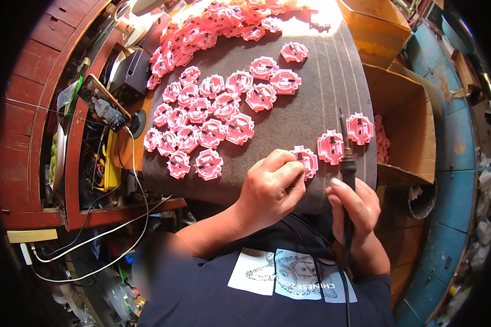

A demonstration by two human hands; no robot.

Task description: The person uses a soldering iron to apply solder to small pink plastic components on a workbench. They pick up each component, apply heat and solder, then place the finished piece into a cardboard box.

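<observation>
Head view looks down on a dark grey surface (305, 117). The left hand (273, 184) has a narrow grip, its fingers curled in tight right by a round pink plastic piece with black bits (310, 162), which lies near the close edge; I cannot tell if it pinches anything. The right hand (357, 210) has its grip wrapped around a black-handled soldering iron (348, 170), and the thin metal end points away from the person. Two more pink pieces (329, 148) lie just right of the first. Lots of other pink pieces (226, 106) sit to the left, with a big pink heap (202, 35) at the far side
</observation>
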